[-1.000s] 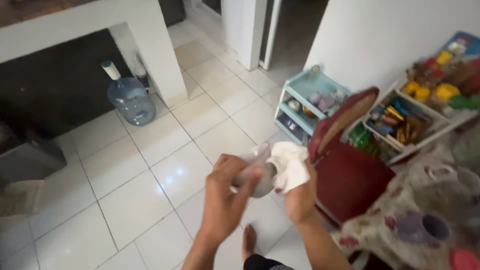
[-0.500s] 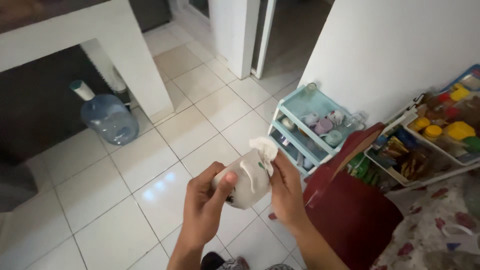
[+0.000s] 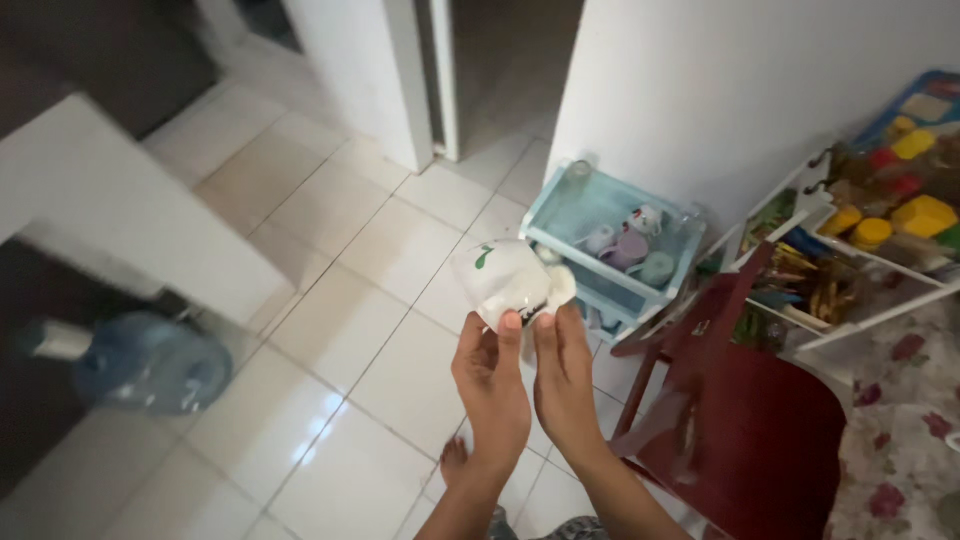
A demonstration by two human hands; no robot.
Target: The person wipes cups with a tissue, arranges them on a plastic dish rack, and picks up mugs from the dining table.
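White ceramic cup (image 3: 503,280) with a green mark is held up by left hand (image 3: 492,385) and right hand (image 3: 566,385), fingertips pinching its lower side together with a white cloth (image 3: 558,290), apparently wiping not finished.

White tiled floor (image 3: 330,330), red chair (image 3: 760,440), teal shelf (image 3: 610,215)

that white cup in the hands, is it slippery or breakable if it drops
The white cup looks glazed and glossy, so probably slick. It seems ceramic, and over the hard tile floor likely fragile. Both hands pinch it by fingertips only, a fairly light grip.
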